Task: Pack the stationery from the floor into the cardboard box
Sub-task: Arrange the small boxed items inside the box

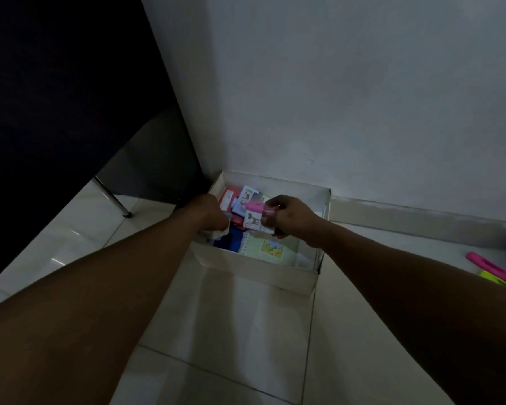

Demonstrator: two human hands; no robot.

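Observation:
A pale cardboard box (254,270) stands open on the tiled floor against the wall. Inside lie picture cards (247,197), a red pack (228,197), something blue (234,242) and a green spiral notebook (270,249). My right hand (292,219) is over the box and grips a pink marker (257,207) together with an animal picture card (253,222). My left hand (208,211) is at the box's left side, fingers curled round small white items (218,233); what they are is unclear.
A pink highlighter (491,267) and a yellow-green one (497,280) lie on the floor at the far right. A dark piece of furniture (70,112) with a metal leg (114,198) stands to the left. The white wall (333,97) rises right behind the box.

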